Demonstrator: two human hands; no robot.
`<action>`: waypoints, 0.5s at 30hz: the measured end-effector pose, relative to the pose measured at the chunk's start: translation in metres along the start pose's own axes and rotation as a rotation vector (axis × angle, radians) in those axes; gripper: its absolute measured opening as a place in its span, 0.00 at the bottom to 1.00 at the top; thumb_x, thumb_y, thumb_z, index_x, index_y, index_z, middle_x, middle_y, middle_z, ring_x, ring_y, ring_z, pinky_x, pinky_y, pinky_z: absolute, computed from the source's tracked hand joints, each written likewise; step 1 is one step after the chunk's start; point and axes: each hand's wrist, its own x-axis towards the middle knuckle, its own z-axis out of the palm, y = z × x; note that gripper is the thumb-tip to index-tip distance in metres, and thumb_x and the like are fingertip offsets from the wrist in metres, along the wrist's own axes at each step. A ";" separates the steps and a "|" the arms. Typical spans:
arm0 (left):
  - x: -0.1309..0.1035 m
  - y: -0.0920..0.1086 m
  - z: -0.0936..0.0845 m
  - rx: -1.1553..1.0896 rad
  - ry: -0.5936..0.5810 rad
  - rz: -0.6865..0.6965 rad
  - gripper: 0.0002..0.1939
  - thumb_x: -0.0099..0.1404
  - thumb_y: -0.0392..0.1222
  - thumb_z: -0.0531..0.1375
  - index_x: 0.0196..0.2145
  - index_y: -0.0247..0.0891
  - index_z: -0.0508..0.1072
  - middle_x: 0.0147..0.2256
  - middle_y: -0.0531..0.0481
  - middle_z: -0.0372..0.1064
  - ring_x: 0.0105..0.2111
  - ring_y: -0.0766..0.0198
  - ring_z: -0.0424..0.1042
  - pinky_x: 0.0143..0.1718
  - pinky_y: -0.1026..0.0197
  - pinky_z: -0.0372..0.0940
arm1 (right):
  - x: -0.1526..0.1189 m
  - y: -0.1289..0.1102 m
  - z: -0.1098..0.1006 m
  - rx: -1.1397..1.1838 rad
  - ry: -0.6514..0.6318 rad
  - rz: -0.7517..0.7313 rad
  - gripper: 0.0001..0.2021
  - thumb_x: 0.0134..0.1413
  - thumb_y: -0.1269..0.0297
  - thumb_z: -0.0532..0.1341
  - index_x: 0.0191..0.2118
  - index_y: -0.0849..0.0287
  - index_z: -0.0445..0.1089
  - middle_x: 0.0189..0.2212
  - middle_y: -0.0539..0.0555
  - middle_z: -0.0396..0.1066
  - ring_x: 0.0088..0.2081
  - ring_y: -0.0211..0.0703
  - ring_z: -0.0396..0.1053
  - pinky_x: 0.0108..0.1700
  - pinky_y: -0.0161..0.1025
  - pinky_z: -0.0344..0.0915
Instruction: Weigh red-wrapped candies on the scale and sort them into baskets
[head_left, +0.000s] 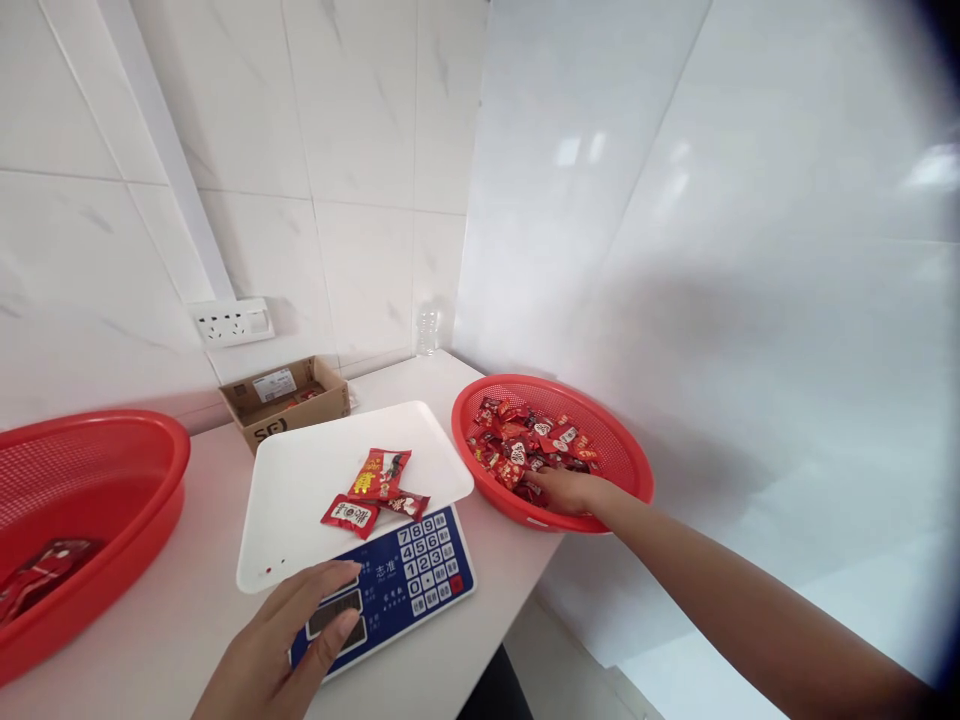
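My left hand (292, 630) hovers over or rests on the display end of a blue digital scale (390, 600), thumb and fingers apart, holding nothing. On the scale's white tray (292, 490) lie a few red candy packets (381, 474), partly overlapping. To the right, my right hand (559, 490) reaches into a red plastic basket (630, 470) filled with small red and dark wrapped packets (517, 450). Its fingertips are down among the packets and mostly hidden, so whether they grip one does not show.
A second red basket (161, 490) with red packets stands at the left. Behind the scale sits an open cardboard box (330, 400). A clear plastic bottle (427, 332) is in the back corner of the white table (217, 570). A power socket (232, 322) is on the tiled wall.
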 end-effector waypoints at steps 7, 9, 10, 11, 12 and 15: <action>-0.003 0.006 -0.006 -0.038 -0.023 -0.083 0.19 0.62 0.56 0.53 0.47 0.51 0.71 0.49 0.55 0.72 0.48 0.61 0.72 0.36 0.70 0.71 | 0.008 0.002 -0.002 0.063 0.015 0.011 0.12 0.46 0.67 0.60 0.40 0.56 0.71 0.28 0.54 0.73 0.26 0.46 0.71 0.29 0.37 0.60; -0.004 0.007 -0.007 -0.046 -0.014 -0.090 0.19 0.62 0.56 0.53 0.47 0.51 0.72 0.48 0.55 0.73 0.48 0.61 0.72 0.33 0.71 0.71 | 0.006 0.000 -0.005 0.091 0.043 -0.005 0.06 0.49 0.67 0.58 0.35 0.56 0.70 0.25 0.52 0.72 0.24 0.43 0.69 0.28 0.36 0.59; -0.004 0.007 -0.007 -0.051 -0.005 -0.094 0.19 0.62 0.56 0.53 0.47 0.51 0.72 0.48 0.55 0.73 0.47 0.61 0.73 0.31 0.71 0.71 | 0.005 0.000 -0.007 0.103 0.066 -0.019 0.04 0.50 0.67 0.58 0.33 0.56 0.70 0.26 0.52 0.72 0.25 0.42 0.69 0.28 0.35 0.58; -0.004 0.008 -0.006 -0.058 0.000 -0.094 0.19 0.62 0.55 0.53 0.47 0.51 0.72 0.48 0.55 0.73 0.46 0.61 0.74 0.29 0.71 0.71 | 0.004 -0.001 -0.010 0.112 0.095 -0.035 0.04 0.51 0.67 0.58 0.31 0.56 0.70 0.27 0.52 0.72 0.27 0.42 0.69 0.29 0.34 0.58; -0.004 0.009 -0.006 -0.067 0.010 -0.091 0.18 0.61 0.55 0.54 0.46 0.51 0.72 0.48 0.55 0.74 0.45 0.61 0.74 0.28 0.71 0.70 | 0.004 -0.001 -0.013 0.121 0.128 -0.050 0.04 0.52 0.66 0.57 0.30 0.56 0.70 0.29 0.52 0.73 0.29 0.42 0.69 0.30 0.34 0.58; -0.003 0.012 -0.002 -0.108 0.087 -0.089 0.16 0.60 0.53 0.55 0.43 0.52 0.74 0.45 0.57 0.75 0.44 0.60 0.74 0.32 0.70 0.71 | 0.005 0.001 -0.021 0.137 0.225 -0.062 0.06 0.55 0.65 0.56 0.30 0.57 0.69 0.31 0.52 0.73 0.33 0.42 0.69 0.32 0.34 0.58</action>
